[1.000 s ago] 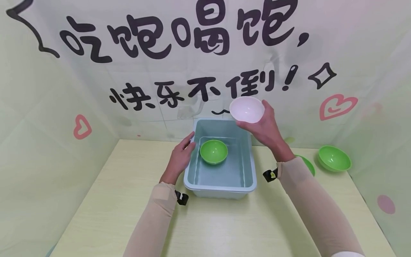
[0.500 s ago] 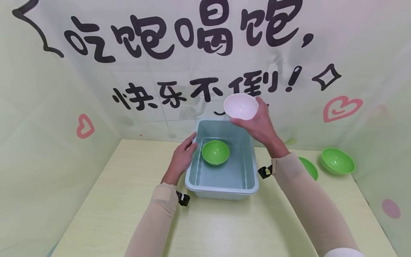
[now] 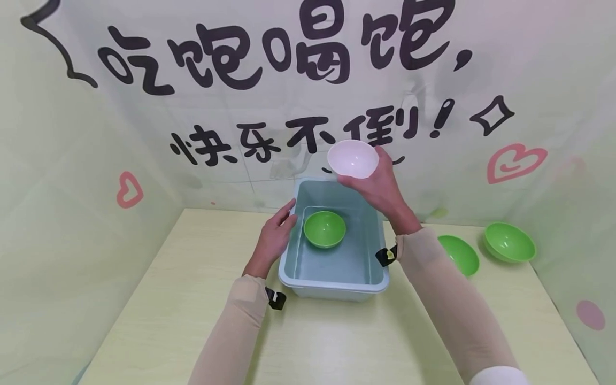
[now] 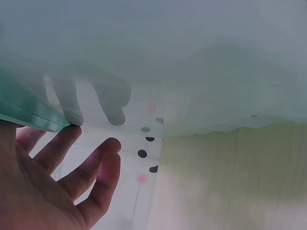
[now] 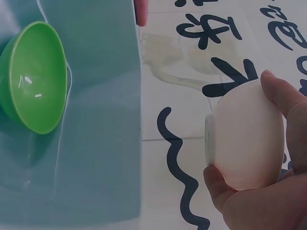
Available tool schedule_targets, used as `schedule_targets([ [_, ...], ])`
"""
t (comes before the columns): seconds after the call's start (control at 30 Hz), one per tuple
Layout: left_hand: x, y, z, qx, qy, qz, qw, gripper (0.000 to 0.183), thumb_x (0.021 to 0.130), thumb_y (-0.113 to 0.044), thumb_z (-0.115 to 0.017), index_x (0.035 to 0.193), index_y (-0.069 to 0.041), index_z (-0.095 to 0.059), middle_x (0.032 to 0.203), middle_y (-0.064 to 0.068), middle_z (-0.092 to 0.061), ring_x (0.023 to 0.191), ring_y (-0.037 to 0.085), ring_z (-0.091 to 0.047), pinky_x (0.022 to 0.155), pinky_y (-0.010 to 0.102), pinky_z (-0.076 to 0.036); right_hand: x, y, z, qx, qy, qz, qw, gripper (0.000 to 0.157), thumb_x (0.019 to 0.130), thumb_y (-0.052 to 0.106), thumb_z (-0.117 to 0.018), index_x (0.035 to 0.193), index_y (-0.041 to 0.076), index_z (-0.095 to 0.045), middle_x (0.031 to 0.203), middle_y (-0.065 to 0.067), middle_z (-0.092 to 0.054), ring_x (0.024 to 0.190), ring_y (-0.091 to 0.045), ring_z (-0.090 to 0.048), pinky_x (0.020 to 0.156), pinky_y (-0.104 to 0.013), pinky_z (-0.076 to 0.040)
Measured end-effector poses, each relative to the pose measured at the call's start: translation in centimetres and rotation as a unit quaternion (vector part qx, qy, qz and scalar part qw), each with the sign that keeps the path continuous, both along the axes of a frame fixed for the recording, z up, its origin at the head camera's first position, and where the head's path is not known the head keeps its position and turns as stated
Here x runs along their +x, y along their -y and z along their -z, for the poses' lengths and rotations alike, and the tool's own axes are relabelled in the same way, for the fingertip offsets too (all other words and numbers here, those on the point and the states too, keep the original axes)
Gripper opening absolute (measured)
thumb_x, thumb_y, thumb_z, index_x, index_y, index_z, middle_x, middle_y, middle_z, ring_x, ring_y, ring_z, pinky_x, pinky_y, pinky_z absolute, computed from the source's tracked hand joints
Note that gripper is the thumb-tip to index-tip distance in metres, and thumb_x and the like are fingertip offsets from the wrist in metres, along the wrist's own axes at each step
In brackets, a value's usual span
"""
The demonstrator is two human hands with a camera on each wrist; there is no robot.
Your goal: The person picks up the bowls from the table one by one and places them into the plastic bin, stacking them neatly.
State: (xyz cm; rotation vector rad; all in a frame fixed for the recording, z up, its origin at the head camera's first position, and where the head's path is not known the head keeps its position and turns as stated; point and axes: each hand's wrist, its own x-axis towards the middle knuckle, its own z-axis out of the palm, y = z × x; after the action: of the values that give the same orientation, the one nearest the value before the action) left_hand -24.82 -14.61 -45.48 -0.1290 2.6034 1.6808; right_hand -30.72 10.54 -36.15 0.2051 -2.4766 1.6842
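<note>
My right hand (image 3: 377,184) grips a white bowl (image 3: 353,159) by its right side, thumb and fingers on its wall. The bowl is held in the air above the far end of a blue-grey plastic basin (image 3: 332,284), its inside tilted toward the head camera. Inside the basin, toward its left wall, sits a green bowl (image 3: 324,230). At the basin's left side is my left hand (image 3: 271,238). In the left wrist view its fingers (image 4: 103,177) are loosely bent, with a fingertip at the rim of the basin (image 4: 192,62).
Two more green bowls stand at the right of the pale wooden table (image 3: 327,342): one (image 3: 461,255) partly behind my right forearm, the other (image 3: 509,242) near the right wall. A printed cloth wall (image 3: 216,112) with black lettering stands close behind the basin.
My right hand has carried the white bowl leftward and slightly up, over the far end of the basin. The left hand stays by the basin's left side. The view has shifted slightly.
</note>
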Motion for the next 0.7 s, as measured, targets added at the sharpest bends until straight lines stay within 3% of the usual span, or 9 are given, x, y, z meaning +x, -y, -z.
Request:
schedule_targets([
  [0.7, -0.1, 0.0, 0.3, 0.005, 0.003, -0.006, 1.0, 0.048, 0.106, -0.047, -0.046, 0.154, -0.046, -0.039, 0.166, -0.001, -0.037, 0.155, 0.028, -0.033, 0.124, 0.055, -0.031, -0.6, 1.9, 1.6, 0.003, 0.009, -0.009, 1.0, 0.117, 0.077, 0.035, -0.088, 0.162, 0.01, -0.012, 0.163, -0.018, -0.025, 0.14, -0.036, -0.042, 0.117, -0.053, -0.041],
])
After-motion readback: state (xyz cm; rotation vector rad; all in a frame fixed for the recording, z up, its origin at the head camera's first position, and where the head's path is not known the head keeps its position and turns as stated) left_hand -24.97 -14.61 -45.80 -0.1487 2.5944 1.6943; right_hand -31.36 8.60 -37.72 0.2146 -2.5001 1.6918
